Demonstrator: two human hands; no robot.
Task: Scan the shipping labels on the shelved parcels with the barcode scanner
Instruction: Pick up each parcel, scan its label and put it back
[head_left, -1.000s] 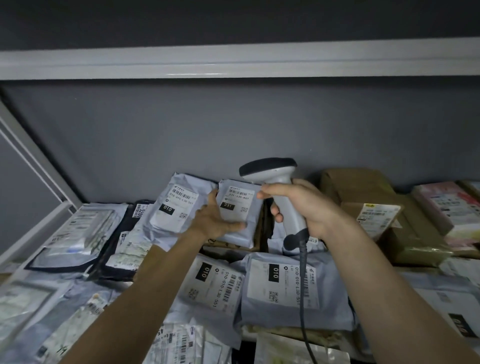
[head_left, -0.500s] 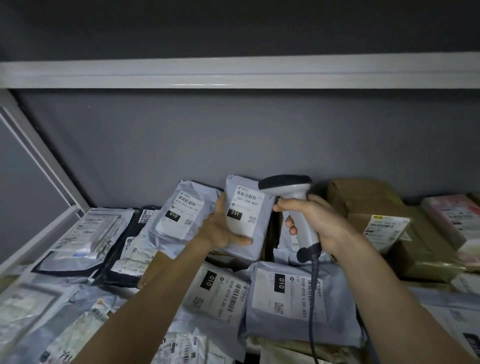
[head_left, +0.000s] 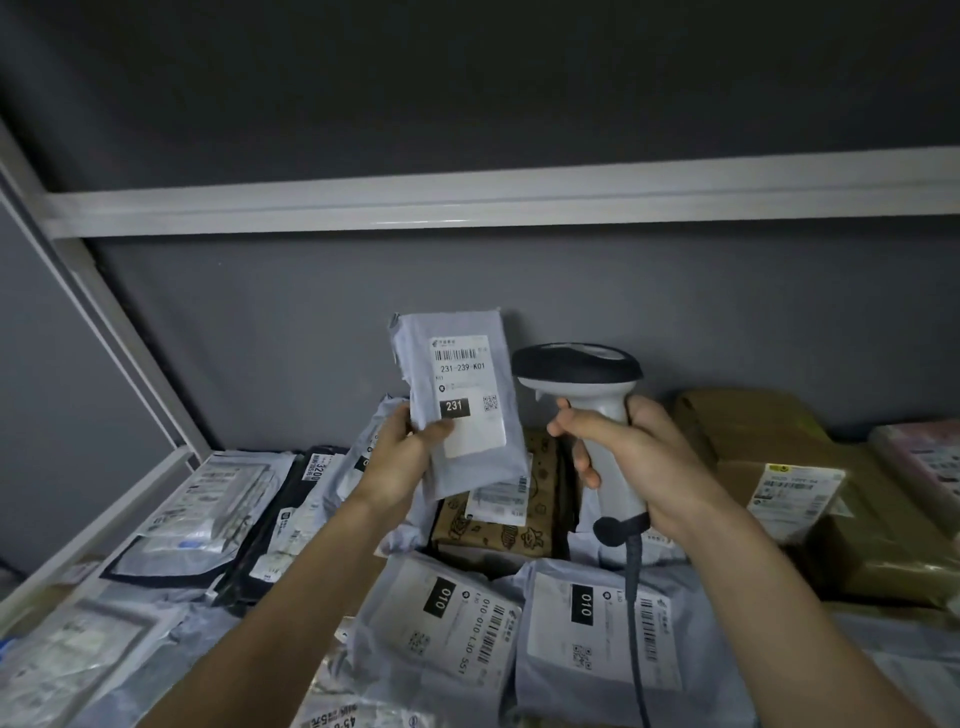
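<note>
I hold the grey parcel (head_left: 457, 400) up off the pile in my left hand (head_left: 402, 457), upright with its label (head_left: 465, 395) turned toward my face, so that the barcode (head_left: 456, 355) near the top stands clear and flat for reading; my thumb is curled over the front along the lower left of the label, just beside the black 231 block, and my other fingers are behind the bag where I cannot see them; the pinch sits low, I judge, to keep the barcode uncovered. My right hand (head_left: 639, 467) is wrapped round the handle of the barcode scanner (head_left: 582, 384), the forefinger stretched across the front of the grip below the head and the rest closed about the stem, with the cable (head_left: 631, 613) hanging down from its foot; whether the finger is on a trigger I cannot tell. The scanner's dark head stands just beside the parcel's right edge, level with the label, apart from it; from here I see its back, so its window seems to face away from me and not squarely at the barcode; I reckon one of the two must turn before a read. The other parcels (head_left: 447, 629) lie below on the shelf (head_left: 119, 514), labels up, waiting.
</note>
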